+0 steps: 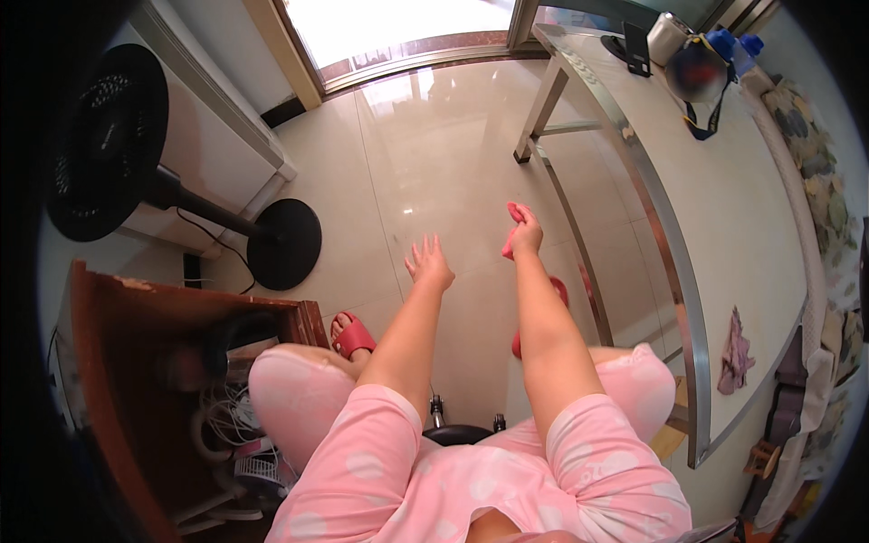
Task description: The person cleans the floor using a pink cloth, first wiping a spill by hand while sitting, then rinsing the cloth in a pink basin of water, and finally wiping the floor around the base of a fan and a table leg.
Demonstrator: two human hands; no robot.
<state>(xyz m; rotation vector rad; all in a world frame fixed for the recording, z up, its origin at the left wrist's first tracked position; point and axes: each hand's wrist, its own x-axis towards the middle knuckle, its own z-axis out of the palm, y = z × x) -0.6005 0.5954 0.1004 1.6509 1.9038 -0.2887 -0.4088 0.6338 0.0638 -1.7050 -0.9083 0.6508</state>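
My left hand [429,263] is stretched out over the tiled floor [461,149], fingers spread and nothing in it. To its right, my right hand [526,234] is closed around a pink cloth [509,241], which sticks out above and below the fingers. The cloth's full shape is hidden by the hand. Below the hands are my knees in pink clothing and a red slipper [353,336] on my left foot; the other slipper is partly hidden behind my right forearm.
A black standing fan [112,139] stands at the left, above an open wooden cabinet [197,292] holding cables. On the right, a metal-edged table [719,224] bears a crumpled purplish cloth [736,356], a phone on a stand [636,49] and bottles with blue caps [721,44]. A doorway lies ahead.
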